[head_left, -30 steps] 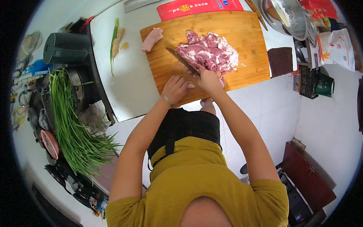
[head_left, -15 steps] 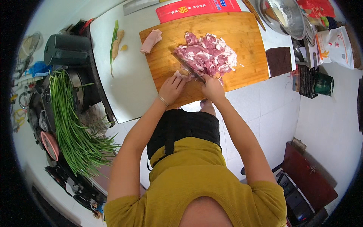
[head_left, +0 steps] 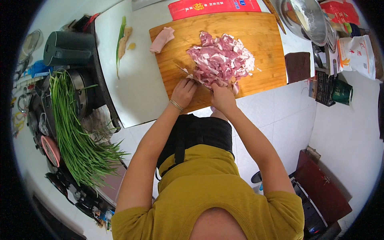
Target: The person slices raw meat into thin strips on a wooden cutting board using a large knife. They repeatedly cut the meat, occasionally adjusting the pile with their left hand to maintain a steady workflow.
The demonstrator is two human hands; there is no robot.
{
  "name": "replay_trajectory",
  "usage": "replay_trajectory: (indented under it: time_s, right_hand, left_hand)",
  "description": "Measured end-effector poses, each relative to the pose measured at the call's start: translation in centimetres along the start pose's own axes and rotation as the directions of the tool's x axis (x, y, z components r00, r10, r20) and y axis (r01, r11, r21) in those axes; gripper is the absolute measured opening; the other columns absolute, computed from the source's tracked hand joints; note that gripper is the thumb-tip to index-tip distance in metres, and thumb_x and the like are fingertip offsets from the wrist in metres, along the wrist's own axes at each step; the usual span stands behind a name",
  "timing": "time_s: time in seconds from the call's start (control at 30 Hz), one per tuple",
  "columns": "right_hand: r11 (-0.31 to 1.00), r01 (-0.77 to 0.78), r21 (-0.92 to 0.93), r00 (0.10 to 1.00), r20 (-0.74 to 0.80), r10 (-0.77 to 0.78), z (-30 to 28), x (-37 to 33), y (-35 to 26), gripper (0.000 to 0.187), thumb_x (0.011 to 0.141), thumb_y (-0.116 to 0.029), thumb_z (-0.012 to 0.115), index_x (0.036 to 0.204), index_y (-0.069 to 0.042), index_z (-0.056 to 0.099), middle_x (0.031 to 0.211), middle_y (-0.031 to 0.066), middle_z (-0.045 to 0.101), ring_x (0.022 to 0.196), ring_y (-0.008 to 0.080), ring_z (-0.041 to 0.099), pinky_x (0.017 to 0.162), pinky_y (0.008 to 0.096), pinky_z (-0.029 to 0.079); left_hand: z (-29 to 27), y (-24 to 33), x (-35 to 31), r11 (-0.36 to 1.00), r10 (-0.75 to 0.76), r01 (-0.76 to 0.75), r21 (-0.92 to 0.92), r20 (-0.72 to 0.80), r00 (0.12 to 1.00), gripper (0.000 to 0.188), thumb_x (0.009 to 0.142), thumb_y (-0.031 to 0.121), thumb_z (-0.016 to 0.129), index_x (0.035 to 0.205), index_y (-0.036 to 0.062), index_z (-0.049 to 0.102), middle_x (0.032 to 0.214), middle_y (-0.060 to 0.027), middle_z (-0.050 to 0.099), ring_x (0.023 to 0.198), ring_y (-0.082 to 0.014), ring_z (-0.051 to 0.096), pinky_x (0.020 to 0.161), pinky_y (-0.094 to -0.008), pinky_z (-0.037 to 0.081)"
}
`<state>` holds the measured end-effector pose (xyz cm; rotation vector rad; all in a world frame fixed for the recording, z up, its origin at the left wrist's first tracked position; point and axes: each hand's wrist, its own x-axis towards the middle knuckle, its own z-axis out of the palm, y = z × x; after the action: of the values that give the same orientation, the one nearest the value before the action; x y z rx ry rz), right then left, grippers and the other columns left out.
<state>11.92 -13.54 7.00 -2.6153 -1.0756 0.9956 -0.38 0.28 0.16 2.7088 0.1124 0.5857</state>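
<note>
A wooden cutting board [head_left: 268, 60] carries a heap of cut raw meat [head_left: 222, 58], pink with white fat. My right hand [head_left: 223, 98] is closed at the heap's near edge, around the handle of a knife [head_left: 183, 69]. The knife's blade is seen nearly edge-on and points to the far left, partly hidden by meat and fingers. My left hand [head_left: 183, 93] is close beside it, fingers curled down on a small piece of meat at the board's near edge; most of that piece is hidden. A pale pink slab of meat [head_left: 163, 39] lies at the board's far left corner.
Left of the board lie a green onion [head_left: 120, 46] and ginger [head_left: 124, 40]. A large bunch of green chives [head_left: 72, 132] rests further left, by a dark bin-like container [head_left: 68, 48]. At the far right stands a metal bowl [head_left: 285, 18]; a red package [head_left: 214, 7] lies behind the board.
The knife blade has turned from showing its flat side to nearly edge-on, its tip lower and nearer my left hand. Both hands have shifted slightly toward me. The view has moved a little.
</note>
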Motion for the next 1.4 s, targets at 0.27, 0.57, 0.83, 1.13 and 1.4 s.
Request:
replay_trajectory:
  time_s: [0.27,0.57,0.83,1.13,1.4]
  right_hand:
    - [0.998,0.039,-0.051,0.997,0.074,-0.036,-0.1,2.1,-1.7,0.022,0.078,-0.01,0.051,0.098,-0.001,0.054,0.083,0.0218,0.064,0.079,0.0381,0.064,0.07,0.0493,0.05]
    - [0.997,0.004,-0.082,0.995,0.096,0.004,-0.2,2.5,-1.9,0.027,0.079,-0.01,0.051,0.104,-0.001,0.053,0.084,0.0217,0.064,0.08,0.0374,0.064,0.071,0.048,0.051]
    - [1.0,-0.017,0.021,0.999,0.05,0.016,1.3,-0.3,2.4,0.03,0.076,-0.01,0.055,0.105,-0.005,0.054,0.081,0.0233,0.063,0.078,0.0405,0.062,0.072,0.0503,0.048]
    - [0.999,0.023,-0.033,0.999,0.037,-0.022,1.5,3.5,-2.0,0.024,0.078,-0.009,0.053,0.1,0.0,0.052,0.084,0.0247,0.064,0.076,0.0387,0.064,0.067,0.0478,0.052]
    - [0.994,-0.084,0.075,0.996,-0.033,0.086,1.8,-0.5,2.7,0.017,0.079,-0.008,0.048,0.094,-0.003,0.053,0.079,0.0261,0.063,0.075,0.0402,0.063,0.069,0.0526,0.049]
  left_hand:
    - [0.7,-0.8,0.0,0.998,0.024,-0.026,-0.065,-0.041,0.999,0.018,0.072,0.009,0.054,0.086,0.0017,0.062,0.095,-0.0108,0.06,0.09,-0.0287,0.057,0.081,-0.0368,0.049]
    - [0.6,-0.8,0.2,0.994,-0.024,0.018,-0.107,-0.055,0.998,0.019,0.071,0.007,0.054,0.087,0.0022,0.063,0.093,-0.0108,0.061,0.09,-0.0281,0.057,0.08,-0.0379,0.049]
    - [0.6,-1.0,0.2,0.998,0.009,-0.013,-0.055,-0.07,0.998,0.017,0.071,0.008,0.054,0.085,0.0017,0.061,0.093,-0.0106,0.061,0.094,-0.0279,0.057,0.083,-0.0375,0.049]
    - [0.4,-0.5,0.3,0.995,-0.036,0.036,-0.098,-0.004,0.999,0.019,0.072,0.008,0.054,0.088,0.0026,0.062,0.096,-0.0107,0.06,0.095,-0.0283,0.056,0.085,-0.037,0.048]
    - [-0.7,-0.1,0.3,0.998,0.014,-0.015,-0.063,-0.011,1.0,0.023,0.07,0.008,0.056,0.091,0.0006,0.062,0.095,-0.0119,0.059,0.093,-0.0293,0.058,0.08,-0.0366,0.05]
